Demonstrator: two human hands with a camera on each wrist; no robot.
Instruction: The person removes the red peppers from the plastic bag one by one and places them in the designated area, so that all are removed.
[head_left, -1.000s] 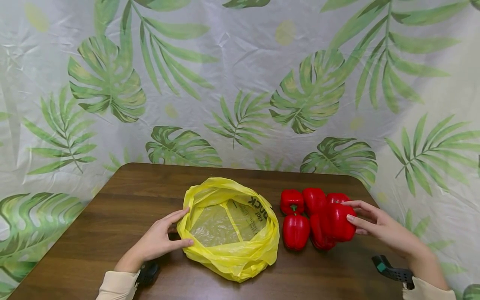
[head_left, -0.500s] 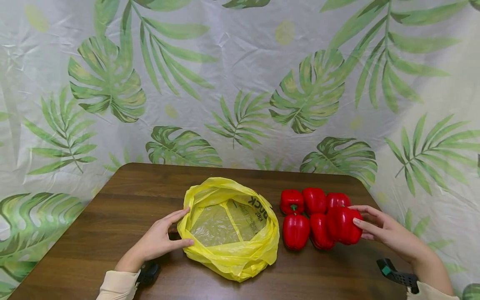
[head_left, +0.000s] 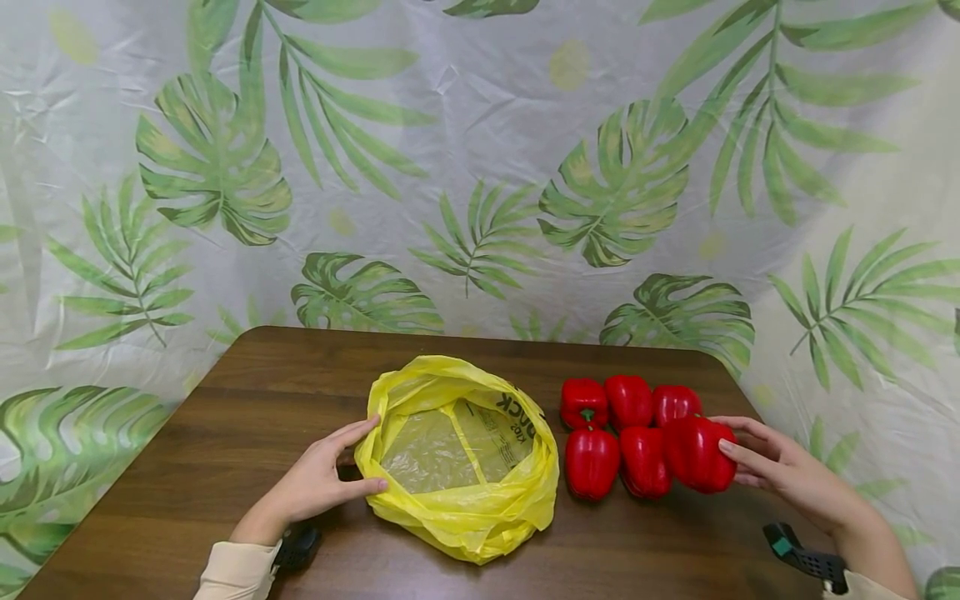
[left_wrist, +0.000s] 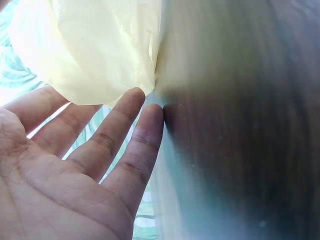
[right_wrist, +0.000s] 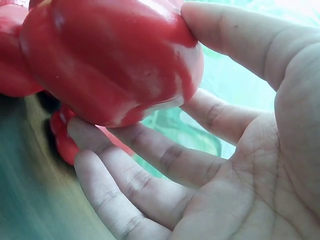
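A yellow plastic bag [head_left: 465, 525] stands on the table with its mouth spread wide and its rim rolled outward. My left hand [head_left: 318, 475] touches the bag's left side, thumb and fingers spread apart along the rim. In the left wrist view, fairly straight fingers lie against the pale film of the bag [left_wrist: 100, 55]. On the right, my right hand [head_left: 783, 471] holds a red bell pepper [head_left: 700, 454] between thumb and fingers, at the right end of the front row. The right wrist view shows this pepper [right_wrist: 110, 65] close up, the fingers under its lower side.
Several other red bell peppers stand close together right of the bag, among them a front-left pepper [head_left: 592, 463] and a back-right pepper [head_left: 675, 404]. The brown wooden table [head_left: 285, 392] ends at a leaf-patterned cloth [head_left: 480, 167] behind.
My right hand has moved the bell pepper right and slightly toward me, off the front of another pepper that it partly covered. The left hand and bag have stayed put.
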